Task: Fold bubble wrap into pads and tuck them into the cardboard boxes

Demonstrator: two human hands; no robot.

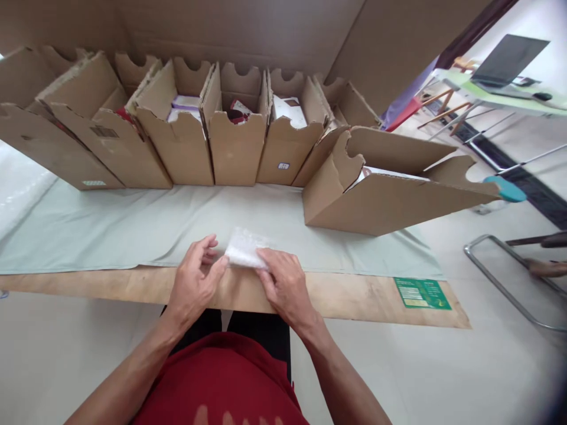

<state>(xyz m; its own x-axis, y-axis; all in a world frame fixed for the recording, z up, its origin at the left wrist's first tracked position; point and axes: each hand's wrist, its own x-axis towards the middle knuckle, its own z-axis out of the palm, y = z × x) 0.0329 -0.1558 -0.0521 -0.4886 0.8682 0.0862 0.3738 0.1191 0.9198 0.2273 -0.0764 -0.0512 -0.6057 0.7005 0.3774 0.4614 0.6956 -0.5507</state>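
A small, whitish, translucent packet, which looks like bubble wrap folded around something, is at the front edge of the cloth-covered table. Its contents cannot be made out. My right hand grips the packet's right end, thumb below and fingers on top. At the packet's left end is my left hand, its fingers apart and curved and its thumb tip close to the packet's corner. Whether that thumb touches it I cannot tell.
A row of open cardboard bins stands along the back, several with small boxes inside. Another cardboard bin sits at an angle on the right. A pale green cloth covers the wooden tabletop. Bubble wrap lies far left.
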